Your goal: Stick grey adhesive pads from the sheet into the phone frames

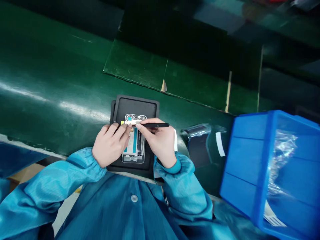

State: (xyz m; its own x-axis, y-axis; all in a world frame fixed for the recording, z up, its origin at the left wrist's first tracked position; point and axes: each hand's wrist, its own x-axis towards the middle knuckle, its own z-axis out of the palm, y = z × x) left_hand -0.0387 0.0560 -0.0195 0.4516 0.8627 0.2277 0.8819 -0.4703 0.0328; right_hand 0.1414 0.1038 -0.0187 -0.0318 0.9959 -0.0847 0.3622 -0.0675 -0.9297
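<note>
Slim black tweezers (155,125) sit pinched between the thumb and forefinger of the person's right hand (160,143), their tip reaching in over the top end of a clear-edged smartphone frame (133,155). The right fingers (147,124) are drawn together around the tweezers, with the others curled beneath. The left hand (110,146) lies across the frame's upper left side, its curled fingers (122,131) pressed close together on the edge; whether they pinch anything there cannot be told.

The frame lies flat with its inner side up, in the middle of a black rubber work mat (136,105) with a raised rim. Its inside is uncovered, showing a teal strip and a dark strip running lengthwise, and a small circuit area at the top end. A tiny yellow-and-white piece sits at that end, right beside the left fingers and the tweezer tip.

The mat rests on a dark green counter (62,100). To the right stand a bright blue plastic bin (247,160) holding a clear plastic bag (282,156) and a dark item in clear wrapping (197,143). Teal smock sleeves (60,186) cover both forearms.
</note>
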